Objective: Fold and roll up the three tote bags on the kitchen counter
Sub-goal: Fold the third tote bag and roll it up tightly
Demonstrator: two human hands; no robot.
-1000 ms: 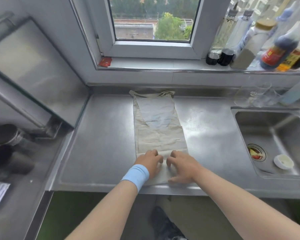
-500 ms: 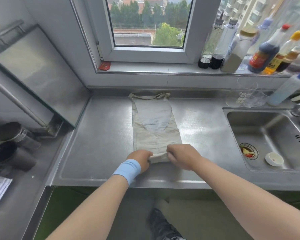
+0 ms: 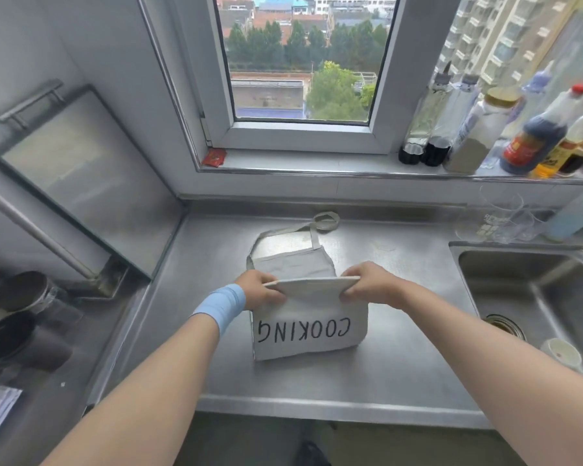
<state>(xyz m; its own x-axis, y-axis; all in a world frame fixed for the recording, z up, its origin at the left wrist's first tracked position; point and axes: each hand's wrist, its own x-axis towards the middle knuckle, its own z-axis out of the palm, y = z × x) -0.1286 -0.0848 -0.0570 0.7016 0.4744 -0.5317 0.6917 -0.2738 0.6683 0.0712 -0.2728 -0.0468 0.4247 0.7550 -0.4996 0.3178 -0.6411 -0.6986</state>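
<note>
One beige tote bag (image 3: 308, 326) lies on the steel counter (image 3: 401, 358), its near part lifted and turned over so black letters "COOKING" show upside down. My left hand (image 3: 258, 290), with a blue wristband, grips the left end of the raised fold. My right hand (image 3: 364, 284) grips the right end. The far part of the bag lies flat behind the fold, and its straps (image 3: 320, 223) trail toward the wall. I see only this one bag.
A sink (image 3: 532, 290) with a small white cup (image 3: 561, 353) is at the right. Clear glasses (image 3: 505, 216) stand behind it. Bottles (image 3: 532, 136) line the window sill. A steel cabinet (image 3: 81, 183) and dark pots (image 3: 17, 334) are at the left.
Both hands have taken the near end of the bag, lifted it and carried it away from me, folding it over. The printed side now faces me. The camera has tilted up.
</note>
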